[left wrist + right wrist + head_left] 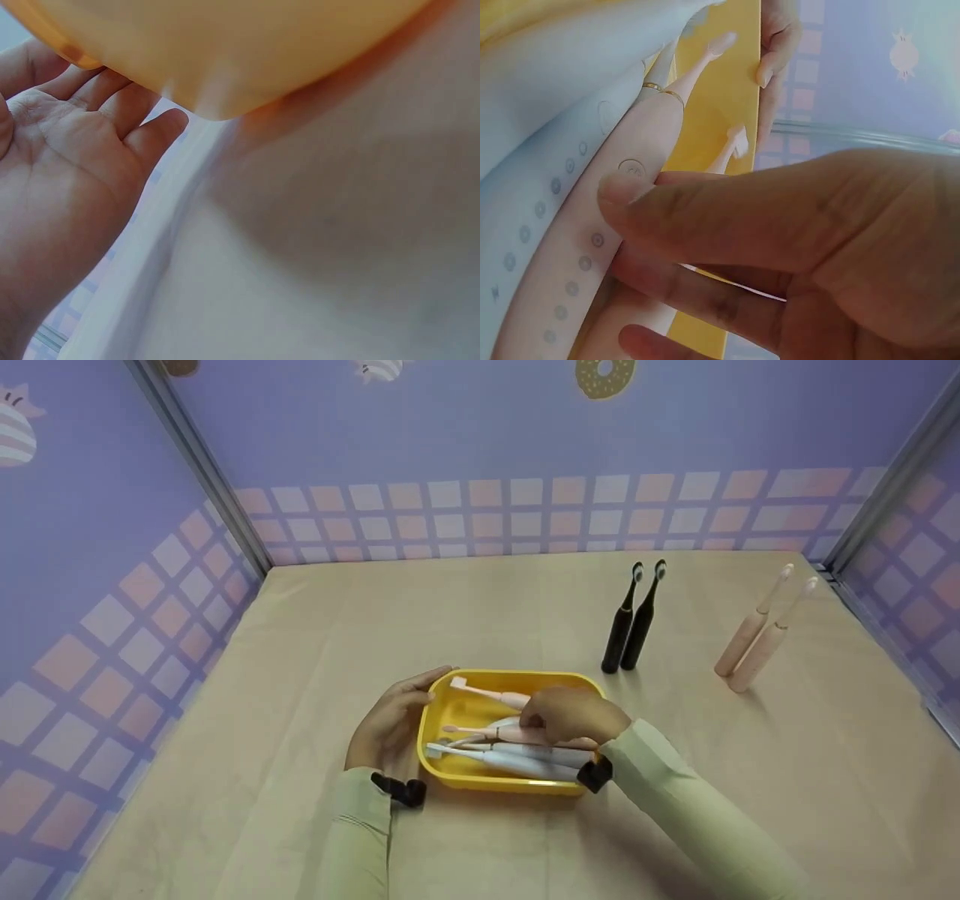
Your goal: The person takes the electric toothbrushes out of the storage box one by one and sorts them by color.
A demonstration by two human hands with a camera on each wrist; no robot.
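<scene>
A yellow plastic basket (517, 785) holds several electric toothbrushes, pink and white ones, lying side by side. Inside it, my right hand (574, 714) pinches the handle of a pink electric toothbrush (641, 139), thumb across its button and fingers at its other side. White toothbrushes (517, 763) lie along the near side, and another pink toothbrush (480, 690) lies by the far wall. My left hand (394, 716) rests against the basket's left end; the left wrist view shows its palm and loosely extended fingers (161, 139) along the outer wall.
Two black electric toothbrushes (628, 622) are side by side on the cloth-covered table (375, 615), beyond the basket to the right. Farther right are two pink electric toothbrushes (757, 637). Patterned purple panels (480, 442) enclose the back and sides.
</scene>
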